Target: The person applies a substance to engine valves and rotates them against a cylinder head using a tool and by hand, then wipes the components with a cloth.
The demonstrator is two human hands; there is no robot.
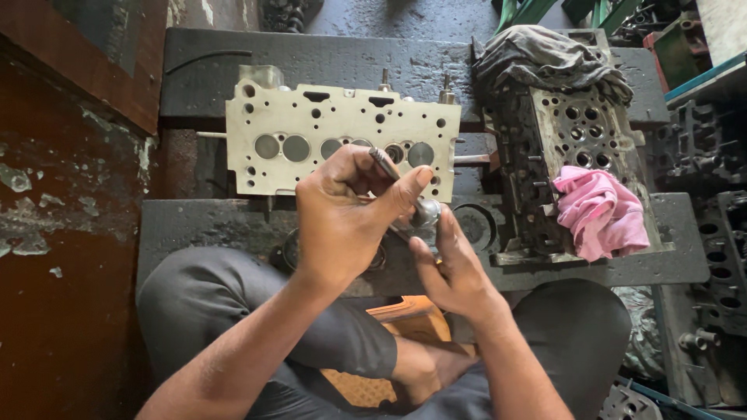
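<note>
Seen from the head camera, a seated person's left hand [342, 214] grips the stem of a metal engine valve [416, 204], while the right hand [451, 268] pinches its round head, near a pale cylinder head [342, 136]; a pink rag [599, 210] lies right.

A dark, oily work slab [233, 54] fills the middle of the scene, its surface wet-looking and speckled. On the left stands a rust-red wall [54, 257] with flaking pale patches. Far right, grimy engine parts [712, 225] crowd the floor beside green metal bars [537, 9]. Soft daylight falls evenly from above, without hard shadows.
</note>
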